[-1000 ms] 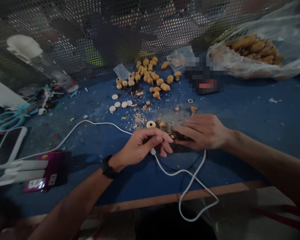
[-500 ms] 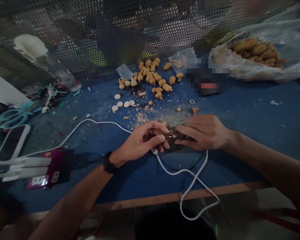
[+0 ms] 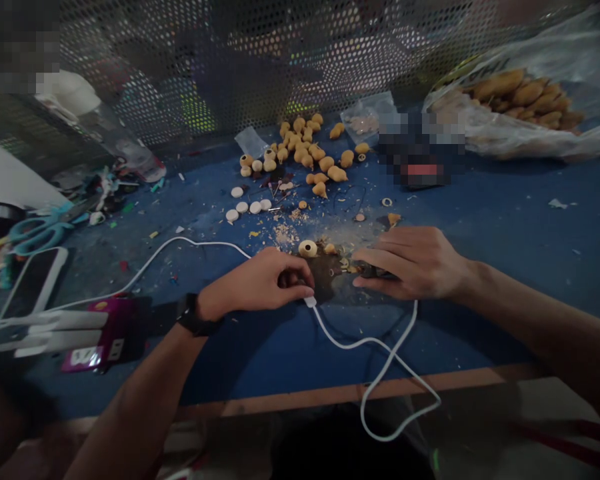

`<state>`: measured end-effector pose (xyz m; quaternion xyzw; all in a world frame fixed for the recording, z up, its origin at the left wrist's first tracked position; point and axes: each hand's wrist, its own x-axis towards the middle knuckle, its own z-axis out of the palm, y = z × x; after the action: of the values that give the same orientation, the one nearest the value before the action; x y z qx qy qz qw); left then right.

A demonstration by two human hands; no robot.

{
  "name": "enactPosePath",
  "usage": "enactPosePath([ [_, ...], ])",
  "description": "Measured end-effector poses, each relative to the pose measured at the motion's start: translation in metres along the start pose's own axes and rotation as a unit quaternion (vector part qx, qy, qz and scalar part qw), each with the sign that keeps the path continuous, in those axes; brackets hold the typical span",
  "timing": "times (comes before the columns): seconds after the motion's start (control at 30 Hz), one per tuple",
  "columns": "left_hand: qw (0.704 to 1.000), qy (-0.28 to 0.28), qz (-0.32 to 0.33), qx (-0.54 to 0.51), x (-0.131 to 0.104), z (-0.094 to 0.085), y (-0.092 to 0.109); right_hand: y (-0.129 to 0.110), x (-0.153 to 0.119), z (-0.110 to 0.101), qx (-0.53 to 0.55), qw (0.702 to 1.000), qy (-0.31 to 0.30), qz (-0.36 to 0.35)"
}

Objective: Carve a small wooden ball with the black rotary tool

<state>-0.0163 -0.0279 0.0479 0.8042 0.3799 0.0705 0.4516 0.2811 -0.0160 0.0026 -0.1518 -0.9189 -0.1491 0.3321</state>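
Note:
My right hand is wrapped round a dark rotary tool, whose thin metal tip points left; most of its body is hidden under the palm. My left hand is closed, thumb against curled fingers, on a white cable where a small white block shows under the thumb. Just beyond the fingers sits a pale gourd piece with a dark round hole, and a smaller tan piece lies beside it. Shavings are scattered past them on the blue table.
Several small gourds and white discs lie farther back. A plastic bag of gourds stands back right. At left are a bottle, blue scissors, a phone and a purple power bank. The cable loops over the front edge.
My left hand has drawn back left and closed at the white block; before, its fingers were spread near the tool tip. The holed gourd piece now shows on the table. My right hand stays put.

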Motion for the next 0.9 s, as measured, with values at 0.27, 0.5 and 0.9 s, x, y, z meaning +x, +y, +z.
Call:
enactPosePath([
  [0.27, 0.998, 0.012, -0.042, -0.054, 0.0, -0.003, -0.005, 0.0, 0.002, -0.001, -0.009, 1.0, -0.002, -0.002],
  [0.5, 0.99, 0.003, -0.109, -0.089, -0.001, -0.003, 0.004, 0.0, 0.002, 0.0, -0.014, 1.0, -0.003, -0.001],
  [0.9, 0.991, 0.009, -0.128, -0.048, -0.003, -0.005, 0.003, 0.002, 0.002, 0.001, -0.029, 0.999, -0.015, 0.005],
])
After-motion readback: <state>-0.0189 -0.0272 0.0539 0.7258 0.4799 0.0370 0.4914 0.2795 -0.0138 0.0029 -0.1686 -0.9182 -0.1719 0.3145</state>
